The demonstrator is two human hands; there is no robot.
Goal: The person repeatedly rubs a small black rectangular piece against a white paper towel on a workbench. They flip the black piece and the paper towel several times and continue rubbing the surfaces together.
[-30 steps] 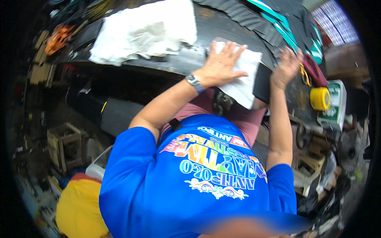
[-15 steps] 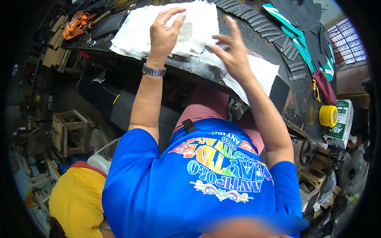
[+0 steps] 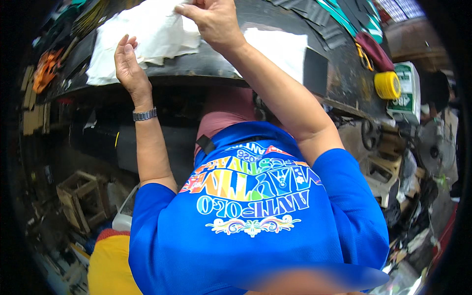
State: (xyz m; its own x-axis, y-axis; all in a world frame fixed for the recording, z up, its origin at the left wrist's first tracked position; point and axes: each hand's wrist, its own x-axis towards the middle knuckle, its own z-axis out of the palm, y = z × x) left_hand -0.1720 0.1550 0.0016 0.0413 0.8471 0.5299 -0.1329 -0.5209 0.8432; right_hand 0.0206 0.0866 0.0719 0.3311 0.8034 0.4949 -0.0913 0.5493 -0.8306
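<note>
A pile of white cloth pieces [image 3: 147, 44] lies on a dark worktable [image 3: 339, 73]. My right hand [image 3: 214, 19] pinches the top edge of a white cloth piece from the pile. My left hand [image 3: 129, 69] rests with fingers straight against the near side of the pile, at the table's edge; a metal watch sits on that wrist. A second flat white piece [image 3: 280, 49] lies on the table to the right, beside a black rectangular piece [image 3: 314, 71].
A yellow tape roll [image 3: 387, 84] and a green-white box [image 3: 407, 93] sit at the table's right end, with scissors [image 3: 364, 56] and a maroon item nearby. Dark strips lie at the far side. A wooden crate [image 3: 81, 199] stands on the cluttered floor left.
Both hands moved left from the flat white piece to the cloth pile. My right hand has taken hold of a cloth's edge; my left hand slid down to the pile's near side.
</note>
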